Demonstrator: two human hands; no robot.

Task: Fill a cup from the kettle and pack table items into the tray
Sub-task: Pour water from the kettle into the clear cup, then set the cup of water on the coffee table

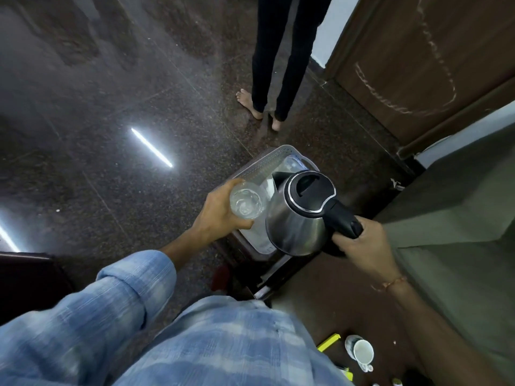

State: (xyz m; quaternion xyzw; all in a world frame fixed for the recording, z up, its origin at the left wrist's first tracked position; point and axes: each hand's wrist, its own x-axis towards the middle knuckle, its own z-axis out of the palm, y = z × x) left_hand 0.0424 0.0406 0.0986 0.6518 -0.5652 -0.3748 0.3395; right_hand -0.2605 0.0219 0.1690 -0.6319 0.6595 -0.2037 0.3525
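My left hand (pixel 220 214) grips a clear glass cup (pixel 246 200) with some water in it, held above the near left part of a white perforated tray (pixel 262 164). My right hand (pixel 359 243) holds the black handle of a steel kettle (pixel 295 218) with a black lid. The kettle hangs upright over the tray, its spout beside the cup's rim. A clear bottle or glass (pixel 292 162) lies in the tray's far end, partly hidden by the kettle.
The tray rests on a small dark stand above a polished stone floor. Another person's legs (pixel 276 59) stand just beyond it. A brown door (pixel 418 65) is at the upper right. On the brown table at the lower right sit a white mug (pixel 362 353) and a yellow-green item (pixel 328 342).
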